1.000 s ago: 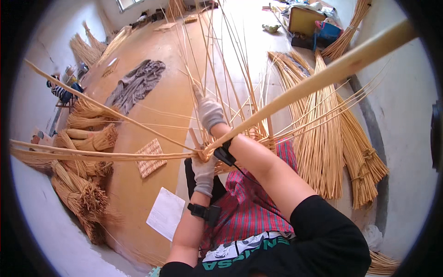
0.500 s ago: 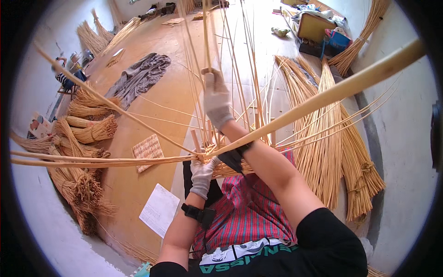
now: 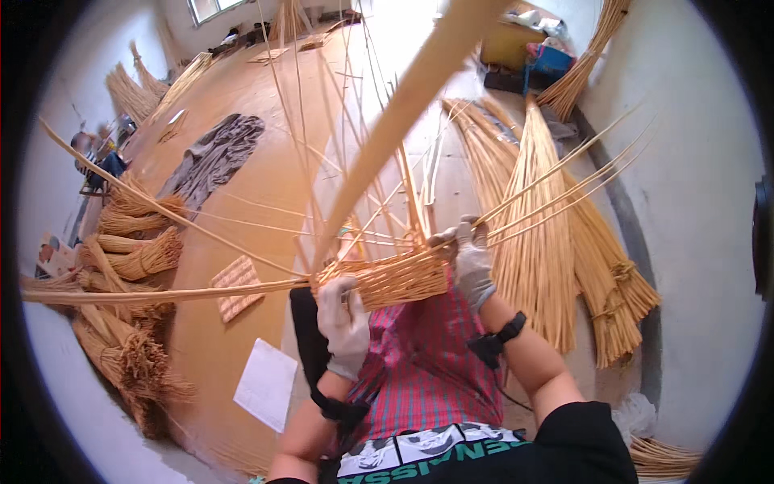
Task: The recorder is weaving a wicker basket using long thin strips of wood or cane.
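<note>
A small wicker basket (image 3: 397, 282) of woven tan rods sits over my lap, with long thin stakes standing up from it. A thick pale rod (image 3: 407, 97) rises diagonally from its left corner. My left hand (image 3: 343, 323), in a pale glove, grips that lower left corner with fingers curled. My right hand (image 3: 469, 262), also gloved, is closed on thin willow rods (image 3: 556, 169) at the basket's right corner; these rods fan out to the upper right. A red striped cloth (image 3: 427, 379) covers my lap below the basket.
Willow bundles lie at left (image 3: 133, 359) and right (image 3: 536, 242). A woven mat (image 3: 235, 289), a paper sheet (image 3: 264, 383) and a grey cloth (image 3: 216, 161) are on the floor. A person (image 3: 89, 161) sits far left. A blue container (image 3: 551, 60) stands at the back right.
My right hand has come down from the tall stakes at centre to the basket's right corner. The thick rod has swung from pointing right to pointing up, and more of the basket's woven side shows.
</note>
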A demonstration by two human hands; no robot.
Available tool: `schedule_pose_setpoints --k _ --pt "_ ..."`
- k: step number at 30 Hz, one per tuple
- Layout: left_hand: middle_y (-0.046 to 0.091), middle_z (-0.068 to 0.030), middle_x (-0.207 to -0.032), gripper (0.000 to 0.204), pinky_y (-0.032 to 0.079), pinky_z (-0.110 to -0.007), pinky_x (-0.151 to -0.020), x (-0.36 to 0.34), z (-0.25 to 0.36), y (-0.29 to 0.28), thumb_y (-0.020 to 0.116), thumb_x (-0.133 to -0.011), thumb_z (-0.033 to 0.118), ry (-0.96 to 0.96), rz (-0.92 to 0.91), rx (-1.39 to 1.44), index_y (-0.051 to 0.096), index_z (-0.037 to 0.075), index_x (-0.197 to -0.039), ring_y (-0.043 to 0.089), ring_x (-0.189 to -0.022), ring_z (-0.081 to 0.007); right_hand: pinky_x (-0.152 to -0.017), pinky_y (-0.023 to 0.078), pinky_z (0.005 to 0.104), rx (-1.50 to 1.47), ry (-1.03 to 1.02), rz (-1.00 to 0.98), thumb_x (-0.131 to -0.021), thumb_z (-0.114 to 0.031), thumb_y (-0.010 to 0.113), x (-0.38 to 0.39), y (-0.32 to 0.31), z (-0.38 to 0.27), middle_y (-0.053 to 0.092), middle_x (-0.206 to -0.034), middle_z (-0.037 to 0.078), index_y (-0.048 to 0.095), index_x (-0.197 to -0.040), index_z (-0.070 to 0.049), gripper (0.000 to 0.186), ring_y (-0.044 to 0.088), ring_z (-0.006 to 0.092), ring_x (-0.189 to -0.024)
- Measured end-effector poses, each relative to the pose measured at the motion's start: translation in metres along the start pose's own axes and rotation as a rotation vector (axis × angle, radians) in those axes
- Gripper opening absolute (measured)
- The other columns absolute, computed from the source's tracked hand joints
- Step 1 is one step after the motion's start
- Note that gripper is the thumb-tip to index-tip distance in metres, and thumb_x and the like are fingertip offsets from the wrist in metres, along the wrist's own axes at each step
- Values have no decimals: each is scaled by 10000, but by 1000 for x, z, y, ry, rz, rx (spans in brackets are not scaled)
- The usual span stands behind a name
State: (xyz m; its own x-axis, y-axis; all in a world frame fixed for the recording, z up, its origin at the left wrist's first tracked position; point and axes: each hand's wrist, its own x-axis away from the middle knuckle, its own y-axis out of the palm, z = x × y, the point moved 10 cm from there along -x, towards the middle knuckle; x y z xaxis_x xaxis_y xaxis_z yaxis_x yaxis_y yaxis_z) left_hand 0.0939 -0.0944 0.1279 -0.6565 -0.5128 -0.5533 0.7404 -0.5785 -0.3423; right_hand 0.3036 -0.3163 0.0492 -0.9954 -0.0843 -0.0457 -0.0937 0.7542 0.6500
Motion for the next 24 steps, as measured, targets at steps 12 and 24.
schedule_pose_setpoints --k 12,24 --pt "649 -97 -666 402 528 -381 -500 -11 -103 112 639 -946 437 -798 -603 2 650 35 -946 652 -524 -202 -1138 377 355 1349 -577 -685 -884 -73 647 -56 233 23 306 -1596 235 460 -1499 -224 660 495 361 -1359" --pt "728 -139 -809 450 539 -370 -665 -20 -110 114 717 -869 459 -687 -576 -35 731 22 -972 677 -662 -231 -820 537 410 886 -60 -197 -951 -289 664 -134 168 13 704 -945 78 96 -1619 -244 878 663 231 -836"
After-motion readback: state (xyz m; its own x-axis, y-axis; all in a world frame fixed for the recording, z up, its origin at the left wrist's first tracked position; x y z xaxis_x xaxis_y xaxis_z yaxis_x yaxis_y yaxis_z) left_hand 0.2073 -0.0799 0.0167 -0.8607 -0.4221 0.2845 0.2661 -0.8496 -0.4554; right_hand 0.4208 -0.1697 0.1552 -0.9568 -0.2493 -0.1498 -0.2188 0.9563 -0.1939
